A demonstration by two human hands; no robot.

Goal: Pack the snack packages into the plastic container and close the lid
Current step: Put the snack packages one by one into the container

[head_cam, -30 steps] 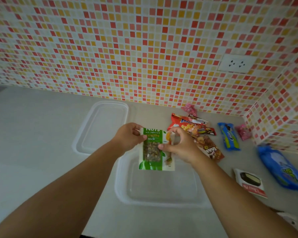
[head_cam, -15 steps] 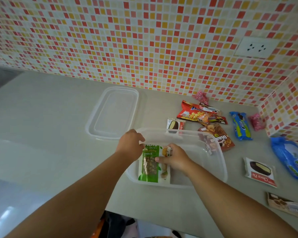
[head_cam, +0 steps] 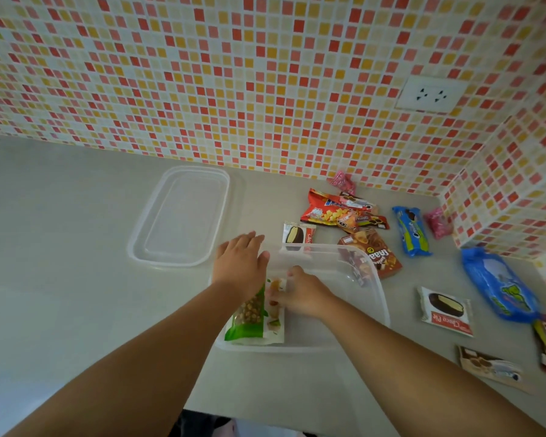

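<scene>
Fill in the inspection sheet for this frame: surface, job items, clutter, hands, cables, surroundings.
Surface: pale grey counter, set in a tiled corner.
Job's things: clear plastic container open at the counter's front; green nut pouch lies inside at its left end; lid lies apart, behind and left. Loose snack packages to the right: red chip bag, blue cookie pack, Choco Pie packet, large blue bag, among others.
Clutter: nothing seen.
Hands: left hand flat, fingers straight, over the container's left end; right hand inside, fingers on the pouch.
Cables: nothing seen.
Surroundings: mosaic tile wall; wall socket.
</scene>
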